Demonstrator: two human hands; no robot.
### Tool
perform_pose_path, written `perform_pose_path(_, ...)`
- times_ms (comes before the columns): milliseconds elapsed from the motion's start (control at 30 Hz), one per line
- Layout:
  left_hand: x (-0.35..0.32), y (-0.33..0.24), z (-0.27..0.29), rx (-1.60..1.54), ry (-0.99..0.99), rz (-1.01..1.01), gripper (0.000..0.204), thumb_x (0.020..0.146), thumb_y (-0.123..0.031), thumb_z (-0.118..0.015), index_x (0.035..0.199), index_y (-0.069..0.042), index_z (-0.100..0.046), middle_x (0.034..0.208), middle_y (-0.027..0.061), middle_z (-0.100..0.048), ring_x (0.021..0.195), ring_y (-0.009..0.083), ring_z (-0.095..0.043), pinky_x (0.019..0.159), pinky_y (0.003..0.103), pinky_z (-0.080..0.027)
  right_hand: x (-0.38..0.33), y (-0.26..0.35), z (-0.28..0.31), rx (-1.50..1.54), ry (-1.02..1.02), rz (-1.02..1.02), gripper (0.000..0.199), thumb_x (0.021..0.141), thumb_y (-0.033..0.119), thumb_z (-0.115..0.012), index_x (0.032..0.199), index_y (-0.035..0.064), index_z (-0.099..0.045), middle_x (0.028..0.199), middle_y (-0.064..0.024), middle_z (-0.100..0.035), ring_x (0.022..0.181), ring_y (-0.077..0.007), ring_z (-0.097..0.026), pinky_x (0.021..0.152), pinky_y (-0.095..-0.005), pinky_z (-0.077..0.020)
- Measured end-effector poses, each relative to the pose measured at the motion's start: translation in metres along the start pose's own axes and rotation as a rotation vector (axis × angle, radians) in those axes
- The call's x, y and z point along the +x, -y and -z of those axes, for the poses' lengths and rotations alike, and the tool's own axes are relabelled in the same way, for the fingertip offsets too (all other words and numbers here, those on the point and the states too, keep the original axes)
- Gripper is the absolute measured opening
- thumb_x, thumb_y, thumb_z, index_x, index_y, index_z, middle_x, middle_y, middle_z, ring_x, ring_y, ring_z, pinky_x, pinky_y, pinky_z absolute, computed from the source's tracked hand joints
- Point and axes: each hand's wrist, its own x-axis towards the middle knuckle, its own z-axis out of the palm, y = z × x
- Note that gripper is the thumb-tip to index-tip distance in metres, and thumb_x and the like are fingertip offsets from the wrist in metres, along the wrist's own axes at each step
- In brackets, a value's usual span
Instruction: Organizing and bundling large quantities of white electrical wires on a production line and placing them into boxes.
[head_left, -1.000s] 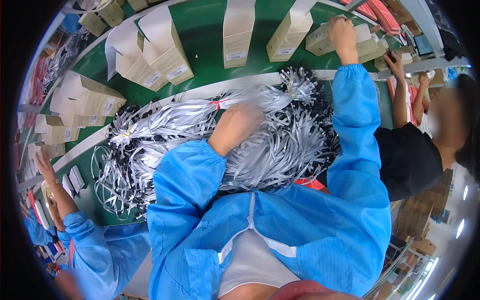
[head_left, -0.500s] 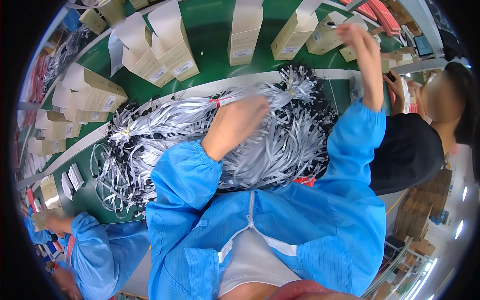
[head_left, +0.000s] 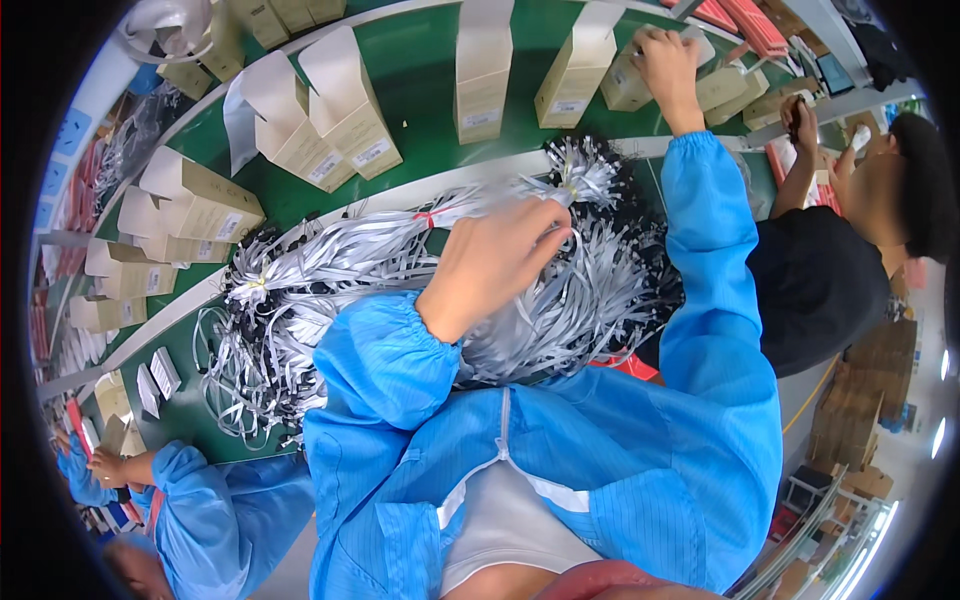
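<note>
A big heap of silver-grey lanyards (head_left: 555,310) with black ends lies in front of me, with tied bundles on top. Over it my left hand (head_left: 495,262) is closed, thumb against fingers, on a lanyard strand that shows at the fingertips. A bundle (head_left: 585,175) bound with a yellow tie lies just past those fingers; another carries a red tie (head_left: 430,217). Farther off to the right, my right hand (head_left: 668,68) is at the top of an open beige carton (head_left: 626,88). Its fingers are bent down at the opening, and what they hold is hidden.
Open beige cartons (head_left: 480,105) stand along the green belt (head_left: 425,75) beyond a pale rail (head_left: 400,180). Small white boxes (head_left: 158,376) lie at the left. A blue-sleeved co-worker (head_left: 235,510) sits left; a person in black (head_left: 815,290) is at the right.
My right hand has come left and down to the carton's opening. My left hand has moved slightly right and its fingers have closed on a strand. The nearby cartons have shifted slightly in view.
</note>
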Motion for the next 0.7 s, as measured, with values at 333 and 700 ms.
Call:
perform_pose_path(333,0.005,0.001,0.001,-0.014,0.012,0.004,0.009,0.092,-0.013,-0.070,0.099,-0.009,-0.067,0.090,0.0077,-0.070,0.077,0.0266,-0.070,0.063,0.033,-0.052,0.004,-0.032,0.005,0.028,-0.192,-0.379,0.024,0.097,0.029,-0.060,0.093,0.0098,-0.074,0.073,-0.0198,-0.070,0.071,-0.0391,-0.068,0.083,-0.0466,-0.0443)
perform_pose_path(700,0.075,-0.039,0.049,-0.095,-0.261,-0.304,0.007,0.092,-0.010,-0.070,0.098,-0.009,-0.068,0.078,0.0018,-0.066,0.058,0.0105,-0.054,0.053,0.026,-0.041,-0.034,0.136,0.196,2.539,0.260,-0.350,0.059,0.103,0.043,-0.056,0.139,-0.0032,-0.050,0.120,-0.0191,-0.068,0.125,-0.0247,-0.058,0.105,-0.0418,-0.0470)
